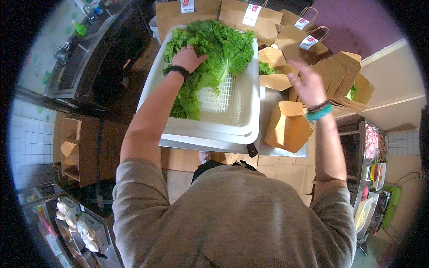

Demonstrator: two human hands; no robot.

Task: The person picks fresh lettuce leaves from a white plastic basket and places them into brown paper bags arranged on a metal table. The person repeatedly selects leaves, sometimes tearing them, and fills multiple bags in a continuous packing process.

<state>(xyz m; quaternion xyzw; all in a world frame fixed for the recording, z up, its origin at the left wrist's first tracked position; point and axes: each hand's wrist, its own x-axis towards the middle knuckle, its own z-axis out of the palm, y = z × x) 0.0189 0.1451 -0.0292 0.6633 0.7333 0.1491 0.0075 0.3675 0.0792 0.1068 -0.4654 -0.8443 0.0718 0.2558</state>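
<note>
My left hand (188, 59) rests on green leaf lettuce (231, 43) in a white plastic basket (214, 125). Its fingertips are sunk among the leaves, so any grip is hidden; the thumb sticks out to the side. Blurred, my right hand (310, 83) hovers over kraft paper food boxes with fingers apart and nothing seen in it. Below that hand stands an open kraft box (286, 130) whose visible inside shows no food. Beside the basket, another open box (273, 82) holds some lettuce.
Kraft paper bags (251, 20) with labels line the far side. Folded or nested boxes (331, 75) lie at right, and lettuce (352, 91) shows in one there. A dark knife handle (252, 149) juts past the table's front edge. A metal sink counter (72, 72) stands at left.
</note>
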